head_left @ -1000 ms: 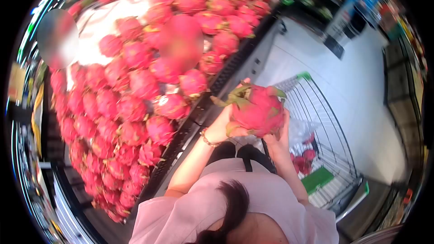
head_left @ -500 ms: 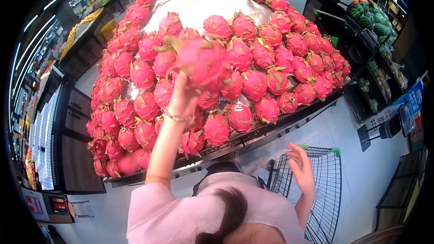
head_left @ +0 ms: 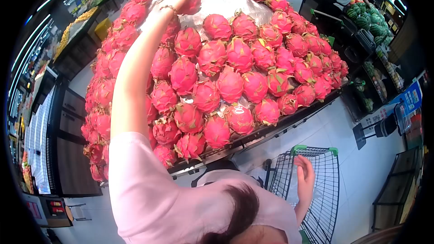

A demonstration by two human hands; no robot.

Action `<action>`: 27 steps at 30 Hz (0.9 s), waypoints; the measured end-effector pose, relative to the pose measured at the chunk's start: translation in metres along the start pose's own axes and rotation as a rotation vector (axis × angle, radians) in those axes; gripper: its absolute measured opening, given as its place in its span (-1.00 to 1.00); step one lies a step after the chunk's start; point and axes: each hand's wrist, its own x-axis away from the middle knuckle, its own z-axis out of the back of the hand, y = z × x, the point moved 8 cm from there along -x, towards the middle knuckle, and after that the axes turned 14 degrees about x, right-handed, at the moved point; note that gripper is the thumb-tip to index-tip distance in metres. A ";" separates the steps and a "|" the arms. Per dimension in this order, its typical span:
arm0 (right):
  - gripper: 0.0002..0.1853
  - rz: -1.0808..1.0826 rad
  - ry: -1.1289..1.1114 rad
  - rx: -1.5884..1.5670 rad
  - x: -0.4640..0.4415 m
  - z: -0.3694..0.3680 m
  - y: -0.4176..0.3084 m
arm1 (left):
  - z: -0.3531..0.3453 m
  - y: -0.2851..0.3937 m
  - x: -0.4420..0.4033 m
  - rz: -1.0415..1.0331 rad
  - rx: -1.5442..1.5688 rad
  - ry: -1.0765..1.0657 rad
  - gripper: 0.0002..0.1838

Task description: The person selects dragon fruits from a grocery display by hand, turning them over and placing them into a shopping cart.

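We see bright light washing out the pale sheeting (head_left: 221, 1) atop the fruit; fisheye distortion bends the edges into black corners, with the surroundings softer.

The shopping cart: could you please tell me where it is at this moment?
In the head view, the shopping cart is at lower right, on the person's right, seen behind the right hand and near the dragon fruit display.
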 end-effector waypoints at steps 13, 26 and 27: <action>-0.68 -0.091 0.076 0.026 -0.004 0.001 0.016 | -0.064 -0.008 0.000 0.129 -0.641 -0.337 -0.16; -0.68 -0.051 0.013 0.052 -0.017 0.002 0.018 | -0.076 -0.007 -0.004 -0.232 -0.808 -0.354 0.01; -0.68 -0.045 0.015 0.054 -0.018 0.003 0.018 | -0.071 -0.004 -0.002 -0.219 -0.728 -0.385 0.00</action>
